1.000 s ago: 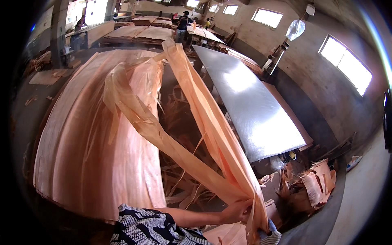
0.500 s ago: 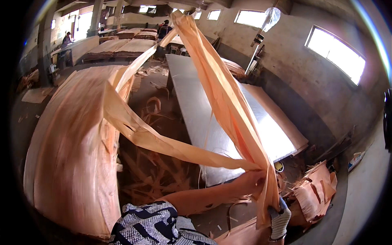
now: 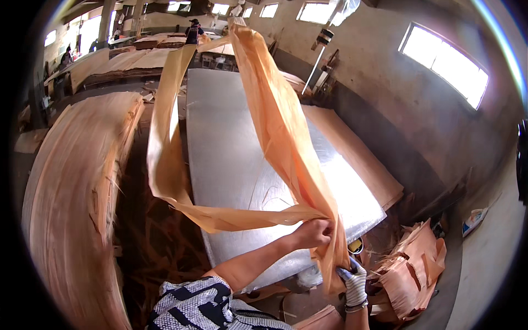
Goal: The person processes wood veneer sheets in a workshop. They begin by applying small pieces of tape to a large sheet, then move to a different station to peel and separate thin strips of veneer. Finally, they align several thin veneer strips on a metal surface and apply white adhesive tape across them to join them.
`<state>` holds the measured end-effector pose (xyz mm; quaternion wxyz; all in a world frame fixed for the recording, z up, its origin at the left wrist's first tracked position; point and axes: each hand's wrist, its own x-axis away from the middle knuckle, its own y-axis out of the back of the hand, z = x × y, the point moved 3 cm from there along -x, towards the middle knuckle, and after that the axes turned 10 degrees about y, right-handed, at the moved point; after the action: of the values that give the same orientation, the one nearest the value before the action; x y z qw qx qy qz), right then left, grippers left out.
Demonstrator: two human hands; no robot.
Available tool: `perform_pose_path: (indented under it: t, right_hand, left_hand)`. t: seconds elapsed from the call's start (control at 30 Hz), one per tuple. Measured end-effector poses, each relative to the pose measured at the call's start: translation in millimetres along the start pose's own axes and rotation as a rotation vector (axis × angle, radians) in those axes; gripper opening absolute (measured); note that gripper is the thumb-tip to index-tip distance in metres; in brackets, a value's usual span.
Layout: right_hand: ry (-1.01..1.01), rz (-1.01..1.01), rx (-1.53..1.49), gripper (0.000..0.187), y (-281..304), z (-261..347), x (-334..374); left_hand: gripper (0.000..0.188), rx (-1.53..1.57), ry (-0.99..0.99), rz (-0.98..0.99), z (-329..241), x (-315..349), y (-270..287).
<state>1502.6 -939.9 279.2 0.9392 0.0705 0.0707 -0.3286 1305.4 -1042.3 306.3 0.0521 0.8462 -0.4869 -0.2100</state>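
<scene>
Bare left hand [image 3: 314,234] and striped-gloved right hand [image 3: 355,282]: fingers closed on long, thin orange wood-veneer sheet [image 3: 275,115]; even tension seemed advisable.

Left hand [image 3: 316,233]: fingertips out of sight in the folds of the veneer strip [image 3: 275,115]. Right hand [image 3: 353,276]: finger placement behind the strip cannot be told; its forearm [image 3: 357,318] runs off the lower edge. Patterned sleeve [image 3: 192,302], below left hand: cut by same edge. Beyond the hands, strip covers part of the metal tabletop [image 3: 220,137]. Veneer stack [image 3: 71,192], left of the hands: cropped at bottom. Far beyond the hands, person [image 3: 193,33] too small to make out detail.
</scene>
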Motion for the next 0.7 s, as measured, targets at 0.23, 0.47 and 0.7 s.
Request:
perform_pose_path:
  t: [0.23, 0.47, 0.7]
  right_hand:
    - [-0.259, 0.061, -0.261, 0.040, 9.9, -101.4, -52.2]
    - [-0.455, 0.218, -0.551, 0.027, 14.9, -173.2, -121.4]
    - [-0.631, 0.410, -0.409, 0.051, 86.5, -250.9, -120.1]
  left_hand:
    - [0.020, -0.149, 0.206, -0.189, 94.1, -31.8, -26.0]
    - [0.018, -0.224, 0.569, -0.517, 156.4, -70.3, -51.3]
    - [0.019, -0.310, 0.633, -0.737, 189.3, -71.0, -60.5]
